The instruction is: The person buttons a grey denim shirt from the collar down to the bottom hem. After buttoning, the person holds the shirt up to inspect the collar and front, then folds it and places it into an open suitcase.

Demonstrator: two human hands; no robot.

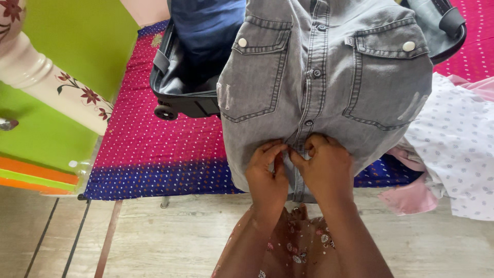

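Both hands, left hand (266, 175) and right hand (325, 167), are pinching the grey denim shirt (329, 87) at its placket, which is draping over the open suitcase (177, 87) on the dotted bedspread (154, 149), white garments (458, 149) lying alongside.

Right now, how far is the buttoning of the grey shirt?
Done: the upper buttons on the grey denim shirt look closed. In hand: the left hand and right hand pinch the placket near the hem, working a low button. Left: whatever lies under the hands cannot be seen. The open suitcase behind already holds blue cloth.
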